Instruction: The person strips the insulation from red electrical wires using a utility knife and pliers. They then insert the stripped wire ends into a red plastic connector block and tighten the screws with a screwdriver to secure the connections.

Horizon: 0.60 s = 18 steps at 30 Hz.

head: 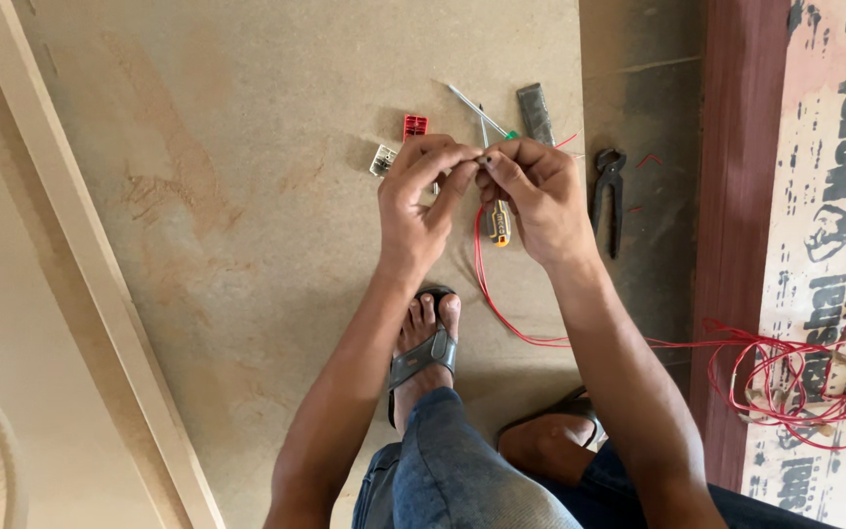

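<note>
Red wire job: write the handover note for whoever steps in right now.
Left hand and right hand both pinch the end of the red wire between the fingertips, above the floor. The wire runs back to a loose coil on the right. On the floor past the hands: red connector block, small white part, screwdrivers, pincers. Wire end not joined to anything visible.

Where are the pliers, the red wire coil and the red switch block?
pliers [610, 196]: head view, on the dark handles.
red wire coil [795, 384]: head view, on its loops.
red switch block [414, 125]: head view, its top face.
</note>
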Each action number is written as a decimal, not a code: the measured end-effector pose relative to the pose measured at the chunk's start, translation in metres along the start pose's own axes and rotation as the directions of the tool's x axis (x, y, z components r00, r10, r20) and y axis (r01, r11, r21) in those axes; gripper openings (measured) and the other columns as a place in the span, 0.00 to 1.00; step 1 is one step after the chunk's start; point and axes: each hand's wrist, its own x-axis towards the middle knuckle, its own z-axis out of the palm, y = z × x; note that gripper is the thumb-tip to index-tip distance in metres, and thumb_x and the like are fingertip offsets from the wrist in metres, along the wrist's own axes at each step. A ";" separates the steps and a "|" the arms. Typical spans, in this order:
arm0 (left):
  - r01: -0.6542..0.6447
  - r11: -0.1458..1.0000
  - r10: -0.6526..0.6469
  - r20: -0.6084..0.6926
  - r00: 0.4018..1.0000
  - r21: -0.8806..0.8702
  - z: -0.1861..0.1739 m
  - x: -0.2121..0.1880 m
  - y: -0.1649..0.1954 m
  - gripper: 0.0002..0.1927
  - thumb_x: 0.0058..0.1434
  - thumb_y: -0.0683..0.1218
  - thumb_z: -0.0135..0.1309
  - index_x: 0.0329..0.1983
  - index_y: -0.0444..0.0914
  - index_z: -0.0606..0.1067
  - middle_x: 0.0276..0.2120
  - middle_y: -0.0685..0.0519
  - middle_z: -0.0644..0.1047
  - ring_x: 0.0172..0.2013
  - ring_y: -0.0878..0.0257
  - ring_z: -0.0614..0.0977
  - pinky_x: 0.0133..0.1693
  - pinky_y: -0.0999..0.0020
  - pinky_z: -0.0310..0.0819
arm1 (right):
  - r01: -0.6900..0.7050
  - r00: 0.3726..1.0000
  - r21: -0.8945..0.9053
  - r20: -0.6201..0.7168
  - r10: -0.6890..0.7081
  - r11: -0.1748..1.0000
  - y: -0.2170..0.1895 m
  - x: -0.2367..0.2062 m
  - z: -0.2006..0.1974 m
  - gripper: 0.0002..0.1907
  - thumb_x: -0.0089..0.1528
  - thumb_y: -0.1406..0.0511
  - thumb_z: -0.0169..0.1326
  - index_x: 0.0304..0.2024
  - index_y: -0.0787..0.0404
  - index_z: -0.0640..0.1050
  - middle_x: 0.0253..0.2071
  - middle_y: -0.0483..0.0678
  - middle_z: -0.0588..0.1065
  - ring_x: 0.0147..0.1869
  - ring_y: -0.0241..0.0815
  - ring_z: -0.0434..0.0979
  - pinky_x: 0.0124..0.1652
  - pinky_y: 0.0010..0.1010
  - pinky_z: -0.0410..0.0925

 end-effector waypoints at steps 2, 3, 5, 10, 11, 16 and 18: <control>-0.027 0.999 0.027 0.014 1.000 0.021 0.000 0.003 0.004 0.12 0.66 0.35 0.63 0.50 0.41 0.81 0.44 0.53 0.78 0.41 0.67 0.82 0.39 0.72 0.77 | 0.038 0.999 -0.012 -0.004 -0.038 0.999 -0.002 -0.001 0.000 0.08 0.70 0.69 0.54 0.43 0.70 0.78 0.35 0.46 0.78 0.37 0.32 0.76 0.39 0.23 0.70; -0.040 0.999 0.039 0.021 0.999 0.033 -0.001 0.004 0.006 0.13 0.65 0.34 0.63 0.51 0.41 0.80 0.44 0.53 0.77 0.41 0.67 0.82 0.39 0.73 0.77 | 0.076 0.997 -0.072 -0.002 -0.076 0.995 -0.004 -0.002 0.000 0.07 0.70 0.69 0.54 0.43 0.71 0.78 0.36 0.45 0.78 0.38 0.31 0.76 0.40 0.23 0.70; -0.058 0.998 0.057 0.028 0.998 0.033 -0.003 0.005 0.010 0.15 0.64 0.33 0.63 0.52 0.40 0.80 0.45 0.53 0.78 0.42 0.65 0.82 0.39 0.72 0.78 | 0.123 0.992 -0.168 -0.015 -0.127 0.978 -0.006 -0.004 0.001 0.07 0.70 0.70 0.55 0.43 0.71 0.78 0.36 0.45 0.77 0.39 0.30 0.74 0.40 0.22 0.69; -0.088 0.996 0.088 0.052 0.995 0.004 -0.007 0.007 0.016 0.17 0.63 0.32 0.63 0.53 0.38 0.78 0.48 0.51 0.78 0.46 0.63 0.83 0.42 0.71 0.79 | 0.146 0.985 -0.247 -0.049 -0.163 0.958 -0.010 -0.008 0.004 0.06 0.69 0.70 0.56 0.42 0.71 0.78 0.36 0.43 0.77 0.38 0.28 0.72 0.40 0.20 0.67; -0.099 0.995 0.099 0.059 0.993 -0.001 -0.007 0.008 0.016 0.17 0.63 0.32 0.62 0.52 0.38 0.78 0.48 0.52 0.78 0.46 0.63 0.83 0.44 0.70 0.81 | 0.150 0.985 -0.240 -0.045 -0.165 0.959 -0.010 -0.007 0.004 0.06 0.69 0.70 0.56 0.42 0.71 0.78 0.36 0.43 0.76 0.39 0.28 0.73 0.40 0.20 0.68; -0.112 0.994 0.111 0.060 0.992 0.015 -0.005 0.010 0.019 0.14 0.63 0.32 0.64 0.50 0.38 0.79 0.47 0.52 0.78 0.46 0.62 0.83 0.46 0.69 0.82 | 0.155 0.986 -0.242 -0.017 -0.164 0.958 -0.010 -0.005 0.003 0.06 0.70 0.71 0.55 0.42 0.71 0.78 0.36 0.44 0.77 0.39 0.28 0.73 0.40 0.20 0.67; -0.123 0.992 0.120 0.072 0.990 0.027 -0.006 0.011 0.020 0.14 0.64 0.32 0.63 0.50 0.39 0.79 0.47 0.52 0.77 0.46 0.62 0.83 0.46 0.69 0.82 | 0.195 0.980 -0.236 -0.002 -0.201 0.952 -0.010 -0.005 0.004 0.05 0.70 0.71 0.55 0.44 0.70 0.77 0.37 0.44 0.77 0.40 0.28 0.73 0.42 0.21 0.68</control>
